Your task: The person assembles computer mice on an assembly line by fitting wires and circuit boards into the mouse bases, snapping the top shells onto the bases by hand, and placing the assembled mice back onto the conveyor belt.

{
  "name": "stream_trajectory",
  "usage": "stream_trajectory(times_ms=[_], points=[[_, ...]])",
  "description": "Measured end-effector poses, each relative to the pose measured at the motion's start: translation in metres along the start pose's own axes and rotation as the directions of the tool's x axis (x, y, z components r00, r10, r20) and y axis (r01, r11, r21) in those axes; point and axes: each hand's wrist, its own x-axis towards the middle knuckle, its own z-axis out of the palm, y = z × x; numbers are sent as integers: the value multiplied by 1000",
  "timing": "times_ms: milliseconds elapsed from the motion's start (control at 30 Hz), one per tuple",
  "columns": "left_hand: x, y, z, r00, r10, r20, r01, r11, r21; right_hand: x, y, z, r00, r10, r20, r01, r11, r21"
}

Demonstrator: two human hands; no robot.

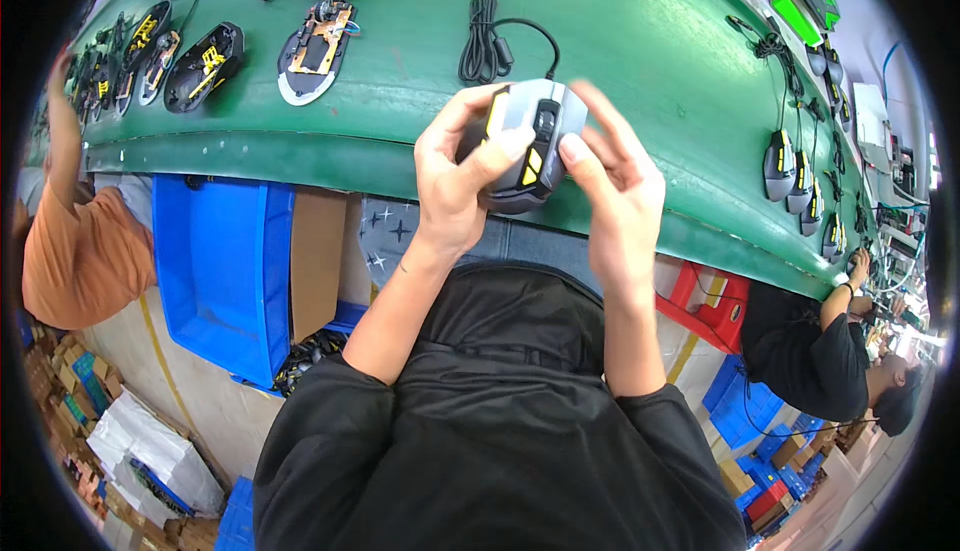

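Note:
A grey and black computer mouse (523, 106) with yellow accents and a scroll wheel is held up over the near edge of the green bench. My left hand (450, 166) is closed around its left side, thumb lying across the top. At its right side is my right hand (620, 176), the thumb on the mouse's edge and the index finger, blurred, by the front corner. How the other right fingers meet the mouse is partly hidden. The mouse's black cable (482, 46) lies bundled on the bench just beyond.
An opened mouse base (305, 56) with its circuit board and a loose mouse shell (205, 68) lie to the left. Several finished-looking mice (780, 166) line the right side. A blue bin (225, 271) stands below the bench's left edge. Co-workers sit at both sides, an orange sleeve (85, 266) showing at left.

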Motion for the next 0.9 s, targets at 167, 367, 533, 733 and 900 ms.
stream_trajectory(times_ms=[167, 367, 533, 733, 900], points=[[-2, 17, -7, 999, -40, 32, 33, 980, 196, 2, 3, -9, 996, -5, 94, 16, 993, -117], [-2, 29, -7, 989, -135, 54, 107, 926, 363, 31, -14, -4, 957, -171, 232, 230, 938, -258], [17, 35, 16, 995, -88, 49, 58, 898, 437, 103, -53, 13, 897, 40, 439, 133, 925, -355], [39, 56, 32, 991, -53, 120, 28, 979, 204, 202, -111, -3, 847, 146, 511, -323, 905, 277], [31, 26, 10, 976, -216, 14, 213, 970, 115, 220, -80, -11, 944, 161, 288, -228, 949, 216]])
